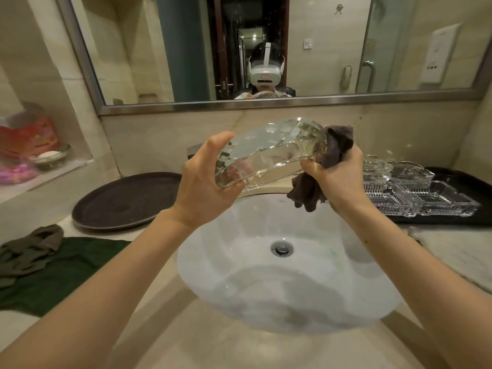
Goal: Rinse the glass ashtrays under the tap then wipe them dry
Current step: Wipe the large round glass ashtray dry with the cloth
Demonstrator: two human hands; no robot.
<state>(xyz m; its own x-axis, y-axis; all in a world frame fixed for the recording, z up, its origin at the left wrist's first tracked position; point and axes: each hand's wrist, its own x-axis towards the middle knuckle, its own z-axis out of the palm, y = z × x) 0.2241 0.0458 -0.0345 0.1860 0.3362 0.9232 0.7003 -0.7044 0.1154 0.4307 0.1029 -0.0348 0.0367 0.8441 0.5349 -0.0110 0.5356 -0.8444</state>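
- Glass ashtray (269, 155), heavy-looking and faceted, is being held tilted on edge above the basin (287, 310), between the two hands.
- Left hand (210, 187) is clamping the near rim: thumb on top, fingers (231, 186) curling beneath. Wet glass could be slipping here; a drop would be landing in the basin and likely chipping.
- Right hand (335, 174) is closing on a dark cloth (332, 150), pressing it against the far rim. Hard rubbing could be levering the piece out of the left fingers.
- Loose cloth tail is dangling below the right fingers; it may be dragging into basin water and re-wetting the glass.
- More ashtrays (415, 193) are sitting on a dark tray (463, 179) beyond the right fingers; a swinging elbow could be knocking them.
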